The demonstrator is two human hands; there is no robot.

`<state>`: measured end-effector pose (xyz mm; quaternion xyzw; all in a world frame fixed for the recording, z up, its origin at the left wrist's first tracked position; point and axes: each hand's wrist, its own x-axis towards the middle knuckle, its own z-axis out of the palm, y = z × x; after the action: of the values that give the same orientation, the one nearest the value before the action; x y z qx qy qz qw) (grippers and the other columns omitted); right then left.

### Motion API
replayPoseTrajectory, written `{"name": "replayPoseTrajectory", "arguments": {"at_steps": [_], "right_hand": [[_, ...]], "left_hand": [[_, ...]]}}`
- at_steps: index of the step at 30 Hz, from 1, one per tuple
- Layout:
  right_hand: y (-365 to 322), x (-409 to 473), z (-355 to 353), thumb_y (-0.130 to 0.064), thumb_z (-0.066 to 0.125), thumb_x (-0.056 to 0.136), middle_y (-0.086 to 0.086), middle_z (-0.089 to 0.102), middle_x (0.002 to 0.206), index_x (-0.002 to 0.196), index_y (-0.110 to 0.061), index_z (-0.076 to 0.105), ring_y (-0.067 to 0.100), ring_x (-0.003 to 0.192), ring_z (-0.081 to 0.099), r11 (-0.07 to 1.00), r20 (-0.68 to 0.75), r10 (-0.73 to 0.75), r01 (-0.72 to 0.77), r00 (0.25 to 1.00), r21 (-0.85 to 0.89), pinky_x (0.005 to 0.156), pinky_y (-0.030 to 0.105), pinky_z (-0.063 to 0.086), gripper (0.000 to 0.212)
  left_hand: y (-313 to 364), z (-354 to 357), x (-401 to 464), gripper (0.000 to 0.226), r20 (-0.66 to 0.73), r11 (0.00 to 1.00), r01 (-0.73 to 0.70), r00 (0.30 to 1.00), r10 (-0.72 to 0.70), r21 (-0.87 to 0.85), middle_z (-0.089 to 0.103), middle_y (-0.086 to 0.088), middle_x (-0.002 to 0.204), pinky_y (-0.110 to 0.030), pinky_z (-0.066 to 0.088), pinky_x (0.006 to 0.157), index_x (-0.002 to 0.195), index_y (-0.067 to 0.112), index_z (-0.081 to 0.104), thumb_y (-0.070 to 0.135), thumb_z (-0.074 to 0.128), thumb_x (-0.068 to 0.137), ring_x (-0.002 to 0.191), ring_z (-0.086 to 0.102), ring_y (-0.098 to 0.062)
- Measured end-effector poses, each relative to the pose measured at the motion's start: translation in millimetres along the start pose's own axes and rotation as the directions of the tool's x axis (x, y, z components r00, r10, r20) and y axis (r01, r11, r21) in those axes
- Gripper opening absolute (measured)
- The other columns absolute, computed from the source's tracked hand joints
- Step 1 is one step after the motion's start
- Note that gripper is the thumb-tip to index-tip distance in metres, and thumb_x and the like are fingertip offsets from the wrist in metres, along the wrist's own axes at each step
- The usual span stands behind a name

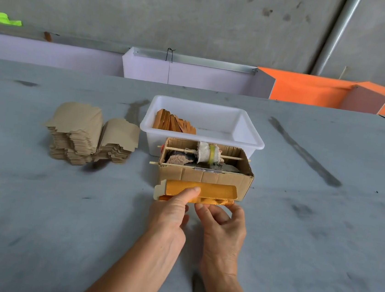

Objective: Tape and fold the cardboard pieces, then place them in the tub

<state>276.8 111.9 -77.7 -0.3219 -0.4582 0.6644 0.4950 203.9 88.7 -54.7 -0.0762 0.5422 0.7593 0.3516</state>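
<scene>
Against brown box (204, 177), orange cardboard piece (202, 191) is held: left hand (172, 213) pinching it, right hand (222, 223) pinching lower edge. Fold step judged underway; flap must be pressed flat next, then put in tub (248, 130).

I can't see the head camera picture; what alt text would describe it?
Two bare hands, left hand and right hand, fold an orange cardboard piece against a small cardboard box on a grey table. Behind stand a white tub holding folded pieces and stacks of flat cardboard.
</scene>
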Motion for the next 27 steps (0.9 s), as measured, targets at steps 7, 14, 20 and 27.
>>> {"name": "replayPoseTrajectory", "arguments": {"at_steps": [7,14,20,27], "right_hand": [[3,-1,-2,0.001,0.076,0.073,0.004,0.071,0.068,0.103,-0.011,0.051,0.009,0.063,0.066,0.999,0.011,-0.026,0.026,1.000,0.022,0.059,0.011,0.048,0.041],[1,-4,0,0.004,0.077,0.068,0.008,0.071,0.069,0.093,-0.011,0.052,0.012,0.060,0.064,0.990,-0.010,0.050,-0.049,0.999,0.131,0.053,0.017,0.048,0.038],[-1,-7,0,-0.002,0.076,0.062,0.012,0.070,0.076,0.087,-0.007,0.060,0.021,0.069,0.065,0.945,0.014,0.218,-0.215,0.976,0.248,0.050,0.020,0.045,0.030],[-13,-6,-2,0.008,0.055,0.083,0.006,0.069,0.074,0.083,-0.007,0.065,0.017,0.071,0.065,0.904,0.101,0.351,-0.365,0.931,0.224,0.057,0.021,0.046,0.018]], "left_hand": [[3,-3,2,0.023,-0.014,0.997,0.001,1.000,0.000,0.083,0.059,-0.005,0.076,-0.034,0.045,0.076,0.071,0.010,0.059,0.008,0.081,0.065,0.073,0.053,-0.018],[-1,-3,2,0.024,-0.001,0.993,-0.046,0.999,0.047,0.109,0.060,-0.005,0.073,-0.035,0.044,0.080,0.065,0.012,0.059,0.004,0.082,0.063,0.076,0.052,-0.021],[-2,-5,-2,0.025,0.008,0.985,-0.123,0.992,0.122,0.121,0.063,0.001,0.059,-0.034,0.045,0.077,0.062,0.014,0.060,0.003,0.082,0.062,0.065,0.056,-0.019],[-3,-8,-3,0.025,0.016,0.981,-0.142,0.990,0.141,0.134,0.068,-0.005,0.072,-0.034,0.048,0.082,0.072,0.012,0.064,0.004,0.084,0.061,0.073,0.063,-0.022]]}}
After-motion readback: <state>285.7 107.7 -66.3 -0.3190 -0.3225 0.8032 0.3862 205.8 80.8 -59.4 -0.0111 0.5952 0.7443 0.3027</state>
